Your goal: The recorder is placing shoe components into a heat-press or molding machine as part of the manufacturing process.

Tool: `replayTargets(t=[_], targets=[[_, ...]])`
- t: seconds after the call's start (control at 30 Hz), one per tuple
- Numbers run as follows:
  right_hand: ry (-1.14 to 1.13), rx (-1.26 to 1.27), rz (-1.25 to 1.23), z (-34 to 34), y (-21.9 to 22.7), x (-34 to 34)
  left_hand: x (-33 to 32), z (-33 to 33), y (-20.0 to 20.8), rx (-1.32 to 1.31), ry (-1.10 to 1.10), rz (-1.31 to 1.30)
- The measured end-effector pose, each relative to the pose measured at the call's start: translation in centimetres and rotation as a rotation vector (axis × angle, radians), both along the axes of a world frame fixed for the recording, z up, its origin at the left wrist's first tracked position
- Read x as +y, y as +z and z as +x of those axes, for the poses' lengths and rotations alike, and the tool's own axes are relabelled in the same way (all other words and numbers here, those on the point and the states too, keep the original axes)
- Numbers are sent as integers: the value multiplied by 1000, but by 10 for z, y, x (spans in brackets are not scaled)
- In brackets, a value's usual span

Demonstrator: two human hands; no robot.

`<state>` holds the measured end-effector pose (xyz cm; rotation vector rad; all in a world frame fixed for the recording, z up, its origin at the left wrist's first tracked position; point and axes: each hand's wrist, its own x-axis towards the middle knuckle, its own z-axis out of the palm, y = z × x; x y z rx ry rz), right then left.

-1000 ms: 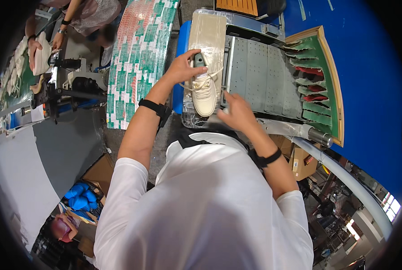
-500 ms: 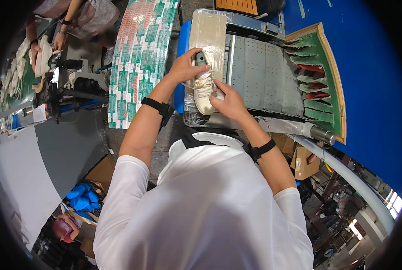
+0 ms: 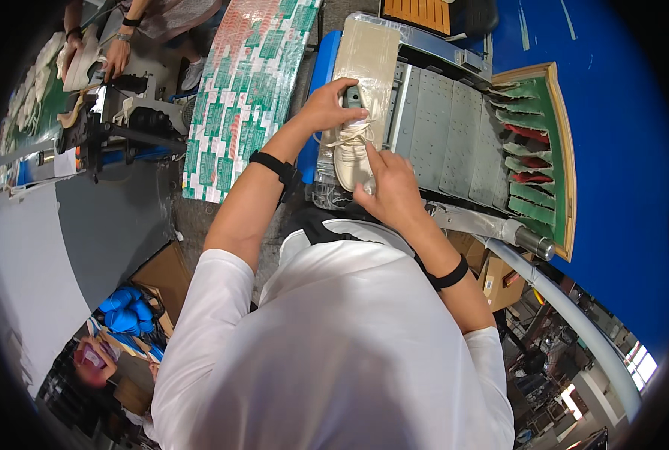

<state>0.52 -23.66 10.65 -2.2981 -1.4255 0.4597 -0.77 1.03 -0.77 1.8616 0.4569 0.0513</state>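
A cream lace-up shoe (image 3: 349, 166) lies on a beige padded board (image 3: 366, 56), toe toward me. A grey-green shoe last (image 3: 354, 97) fills its opening. My left hand (image 3: 327, 106) is closed round the heel end, with thumb and fingers on either side of the last. Loose cream laces (image 3: 355, 133) loop out to the left over the tongue. At the shoe's right side is my right hand (image 3: 398, 189), its index finger extended to the lacing. Its thumb and curled fingers close on a small pale piece (image 3: 369, 187) near the toe, too small to name.
Right of the board, a conveyor of grey perforated plates (image 3: 447, 131) leads to a wooden-framed opening with green and red flaps (image 3: 533, 161). A taped green-and-white surface (image 3: 237, 112) stands left. Another person's hands (image 3: 117, 56) hold a pale shoe at far left.
The whole view has shifted, so the bench sits further right. My right hand's index finger has straightened along the lacing and its thumb sits lower by the toe. My left hand keeps its hold.
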Motion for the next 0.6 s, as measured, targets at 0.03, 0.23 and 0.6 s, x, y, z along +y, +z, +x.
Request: replayTargets(t=[0.03,0.23,0.6], targets=[[21,-7,100,1,0,7,2,1,-9,-36,-3,-13],[70,9,10,5,-38,26,-1,4,-17,-52,-2,72],[-22,311,-17,10,-34,42,-6,7,-20,-17,5,138]])
